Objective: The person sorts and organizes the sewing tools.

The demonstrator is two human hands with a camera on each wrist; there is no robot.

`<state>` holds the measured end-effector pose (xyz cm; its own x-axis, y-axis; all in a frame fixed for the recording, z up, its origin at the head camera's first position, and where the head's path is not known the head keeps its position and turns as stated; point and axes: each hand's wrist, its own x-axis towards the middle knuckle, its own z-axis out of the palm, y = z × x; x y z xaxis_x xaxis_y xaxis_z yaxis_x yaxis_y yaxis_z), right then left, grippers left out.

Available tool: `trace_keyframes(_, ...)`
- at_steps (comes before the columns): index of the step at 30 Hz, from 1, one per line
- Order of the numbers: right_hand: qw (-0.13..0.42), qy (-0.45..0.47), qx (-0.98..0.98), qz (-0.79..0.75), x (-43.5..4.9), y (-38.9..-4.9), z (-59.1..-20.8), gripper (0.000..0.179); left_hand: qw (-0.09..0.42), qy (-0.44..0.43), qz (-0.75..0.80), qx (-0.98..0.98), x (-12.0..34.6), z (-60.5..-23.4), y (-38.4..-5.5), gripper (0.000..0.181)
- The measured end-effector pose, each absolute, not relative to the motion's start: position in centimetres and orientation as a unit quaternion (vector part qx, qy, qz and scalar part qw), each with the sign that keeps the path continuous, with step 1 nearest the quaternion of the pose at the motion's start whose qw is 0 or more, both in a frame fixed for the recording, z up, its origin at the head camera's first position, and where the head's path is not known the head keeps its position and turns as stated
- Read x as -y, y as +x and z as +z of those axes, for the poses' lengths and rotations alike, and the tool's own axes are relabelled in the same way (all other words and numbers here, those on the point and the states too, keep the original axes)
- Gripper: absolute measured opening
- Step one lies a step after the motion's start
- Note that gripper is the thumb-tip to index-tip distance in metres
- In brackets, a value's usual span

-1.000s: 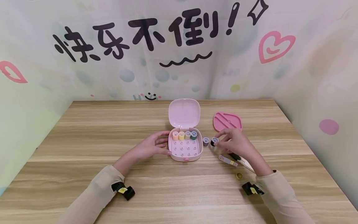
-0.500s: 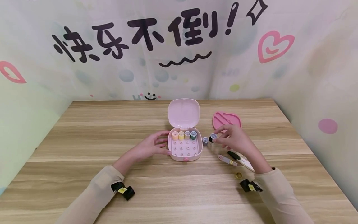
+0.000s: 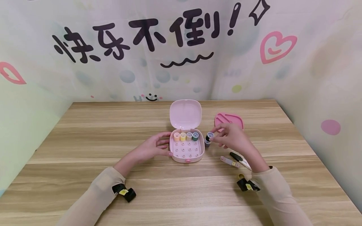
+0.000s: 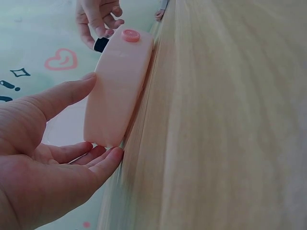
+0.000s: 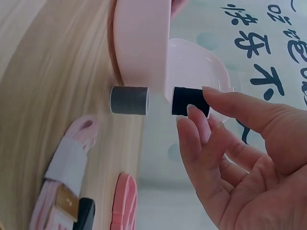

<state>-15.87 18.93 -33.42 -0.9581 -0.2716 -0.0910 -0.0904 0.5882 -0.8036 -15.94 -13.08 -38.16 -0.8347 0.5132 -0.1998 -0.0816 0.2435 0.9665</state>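
Observation:
My right hand pinches a black thread spool between thumb and fingertips. It is held above a grey thread spool, which stands upright on the table just right of the pink sewing box. In the right wrist view, a gap separates the two spools. My left hand holds the box by its left side, with the thumb at the front corner and fingers toward the back. Peach, yellow, pale and green spools fill the box's back row; bare pegs show before them.
The box's lid stands raised behind it. On the table at right lie a pink slotted tray, a banded pink-and-white strip, a black-handled tool and a small gold ring-like piece. A printed cloth hangs behind the table.
My right hand has lifted the black spool and carried it left, from beside the grey spool to above it. The left hand and the box stay put.

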Motion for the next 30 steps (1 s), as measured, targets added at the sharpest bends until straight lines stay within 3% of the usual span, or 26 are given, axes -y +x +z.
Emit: trace_keyframes(30, 0.124, -0.103, -0.886, -0.435, -15.8, -16.6, -33.8, 0.025, 0.248, 0.147, 0.604, -0.743, 13.1, -38.3, -16.0, 0.084)
